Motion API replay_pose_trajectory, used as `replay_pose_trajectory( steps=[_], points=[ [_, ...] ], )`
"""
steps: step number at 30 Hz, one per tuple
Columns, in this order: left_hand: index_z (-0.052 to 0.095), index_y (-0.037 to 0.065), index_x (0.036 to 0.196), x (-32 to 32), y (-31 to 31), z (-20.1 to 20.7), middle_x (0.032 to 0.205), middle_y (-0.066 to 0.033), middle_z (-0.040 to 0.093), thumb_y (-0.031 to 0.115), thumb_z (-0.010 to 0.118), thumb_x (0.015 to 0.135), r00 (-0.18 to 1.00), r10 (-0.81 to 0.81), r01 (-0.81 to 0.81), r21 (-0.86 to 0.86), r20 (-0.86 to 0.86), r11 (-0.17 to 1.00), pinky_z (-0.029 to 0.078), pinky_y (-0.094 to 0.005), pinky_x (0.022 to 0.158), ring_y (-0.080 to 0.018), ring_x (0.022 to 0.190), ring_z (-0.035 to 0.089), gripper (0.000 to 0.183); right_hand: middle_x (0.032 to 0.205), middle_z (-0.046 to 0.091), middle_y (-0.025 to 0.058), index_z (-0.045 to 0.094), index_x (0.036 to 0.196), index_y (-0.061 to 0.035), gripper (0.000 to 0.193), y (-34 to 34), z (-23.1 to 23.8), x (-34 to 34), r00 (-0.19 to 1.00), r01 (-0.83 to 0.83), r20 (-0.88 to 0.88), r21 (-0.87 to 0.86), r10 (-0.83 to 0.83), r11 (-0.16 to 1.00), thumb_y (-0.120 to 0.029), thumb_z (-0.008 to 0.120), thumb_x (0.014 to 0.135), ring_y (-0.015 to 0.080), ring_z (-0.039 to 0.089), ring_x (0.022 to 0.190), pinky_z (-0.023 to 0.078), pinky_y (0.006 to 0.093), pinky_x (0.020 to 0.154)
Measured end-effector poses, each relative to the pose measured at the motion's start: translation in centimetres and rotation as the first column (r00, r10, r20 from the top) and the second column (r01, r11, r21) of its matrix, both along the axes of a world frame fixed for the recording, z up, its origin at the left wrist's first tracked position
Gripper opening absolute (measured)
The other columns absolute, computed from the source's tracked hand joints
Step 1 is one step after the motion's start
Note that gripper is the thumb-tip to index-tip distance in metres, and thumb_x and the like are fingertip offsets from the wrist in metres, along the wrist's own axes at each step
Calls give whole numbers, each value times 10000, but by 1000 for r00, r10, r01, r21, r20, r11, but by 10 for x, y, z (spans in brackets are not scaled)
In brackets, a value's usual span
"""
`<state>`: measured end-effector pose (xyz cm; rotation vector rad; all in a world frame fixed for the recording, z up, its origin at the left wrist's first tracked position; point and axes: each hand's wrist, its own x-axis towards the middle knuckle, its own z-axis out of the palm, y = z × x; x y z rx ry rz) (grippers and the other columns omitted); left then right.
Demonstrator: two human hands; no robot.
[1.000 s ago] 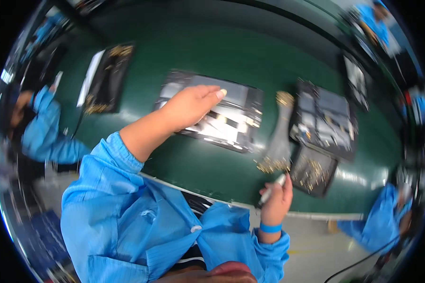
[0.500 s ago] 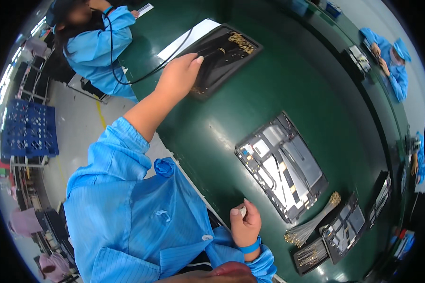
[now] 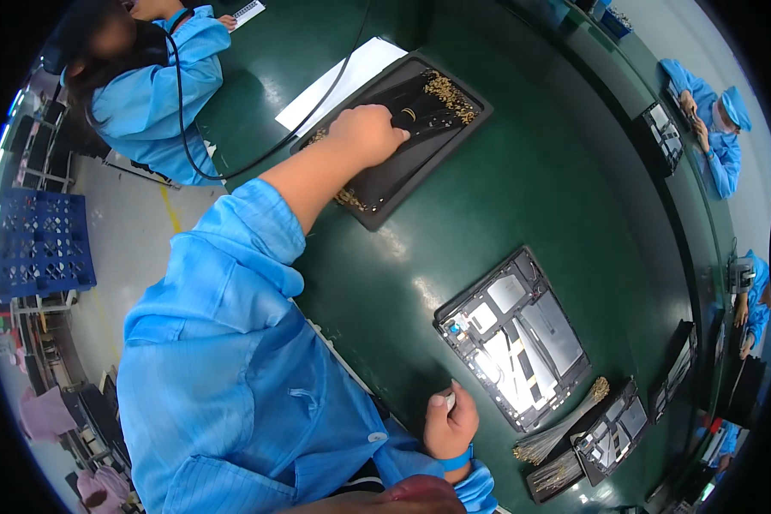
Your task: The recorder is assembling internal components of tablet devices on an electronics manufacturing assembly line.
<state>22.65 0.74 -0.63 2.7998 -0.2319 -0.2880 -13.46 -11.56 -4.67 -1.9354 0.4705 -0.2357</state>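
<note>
My left hand [image 3: 367, 137] reaches over a black tray [image 3: 385, 212] of thin black cables [image 3: 398, 111] with small gold-coloured ends. Its fingers are curled down among the cables; what they grip, if anything, is hidden beneath the hand. Close to my body, my right hand [image 3: 454, 424] is closed, and a small whitish piece [image 3: 451, 401] shows between thumb and finger. A wristband circles that wrist. To the right of it an opened tablet [image 3: 514, 343] lies on the green table, its inner parts and batteries exposed. Neither hand touches it.
Beside the tablet lie a bundle of thin cables [image 3: 565, 424], another opened tablet [image 3: 612, 428] and a small dark tray [image 3: 557, 478] of cables. White paper [image 3: 330, 84] lies behind the big tray. A black cord [image 3: 265, 158] hangs near my left arm. Co-workers sit at left and right.
My left hand has moved right and down over the tray, its fingers now curled in. My right hand stays closed near my body. The whole view has shifted slightly.
</note>
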Motion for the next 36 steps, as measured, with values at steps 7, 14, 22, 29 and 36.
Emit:
replay_pose_trajectory(
  steps=[7, 14, 22, 29, 36],
  points=[
    [563, -41, 798, -6, 25, 29, 717, -139, 572, 314, 521, 735, 994, -62, 4, -550, -87, 835, 425, -329, 596, -235, 667, 562, 363, 674, 521, 19, 513, 991, -24, 247, -4, 46, 40, 985, 34, -158, 545, 63, 838, -99, 573, 764, 84, 480, 547, 403, 209, 512],
    [501, 0, 890, -42, 44, 88, 822, -143, 567, 218, 499, 804, 896, -306, -332, -943, -323, 22, 490, -322, 663, -237, 722, 583, 234, 718, 521, 92, 439, 1080, -21, 276, 7, 98, 150, 957, -241, 204, 160, 206, 957, -160, 455, 842, 112, 486, 535, 387, 207, 483],
    [510, 34, 894, -51, 12, 63, 747, -118, 572, 244, 527, 796, 744, -426, -640, -733, -516, -230, 480, -324, 666, -227, 733, 573, 232, 818, 578, 194, 552, 951, 1, 276, 45, 89, 242, 968, -204, 180, 171, 173, 964, -222, 462, 815, 273, 570, 764, 428, 308, 696],
    [489, 45, 848, -58, 31, 55, 680, -54, 523, 94, 573, 730, 711, -344, -584, -788, -613, 197, 458, -244, 529, -129, 571, 527, 152, 832, 579, 186, 580, 895, 4, 271, 18, 108, 246, 971, -235, 45, 11, 234, 972, -225, 509, 769, 282, 566, 799, 440, 327, 704],
    [465, 8, 962, -73, 29, 61, 680, -37, 510, 43, 505, 707, 831, -378, -204, -855, -409, 476, 395, -212, 450, -87, 515, 477, 260, 911, 553, 85, 427, 1110, 39, 434, 28, 114, 252, 941, -259, -58, 517, 335, 816, -186, 546, 758, 117, 529, 692, 434, 232, 572]
  ],
)
